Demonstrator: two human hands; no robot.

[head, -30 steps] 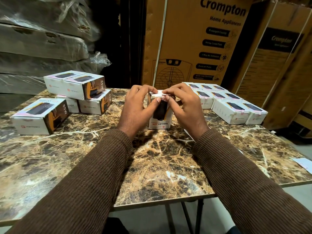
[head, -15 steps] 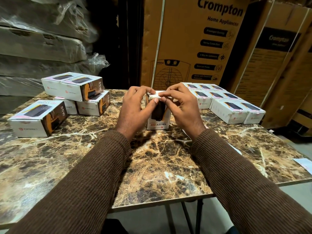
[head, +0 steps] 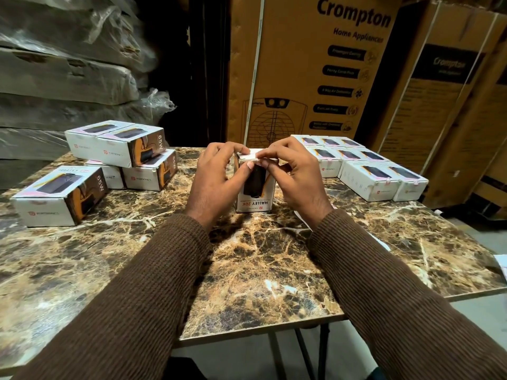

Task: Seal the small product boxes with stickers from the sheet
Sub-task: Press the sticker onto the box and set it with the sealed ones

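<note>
A small white product box (head: 255, 202) marked HALLEY 20K stands on end at the middle of the marble table (head: 247, 264). My left hand (head: 216, 176) grips its left side, thumb on the front face. My right hand (head: 295, 174) curls over the top right, its fingertips pinching at the box's top edge, where a pale strip shows. A white sheet (head: 301, 216) pokes out from under my right wrist; most of it is hidden.
Several loose and stacked boxes (head: 120, 149) lie at the left, one more (head: 57, 196) nearer me. A neat group of several boxes (head: 365, 165) fills the back right. Large Crompton cartons (head: 315, 72) stand behind the table. A white paper (head: 500, 260) lies at the right edge.
Both hands stay on the upright box; the fingertips have shifted slightly along its top edge. The view has drifted a little.
</note>
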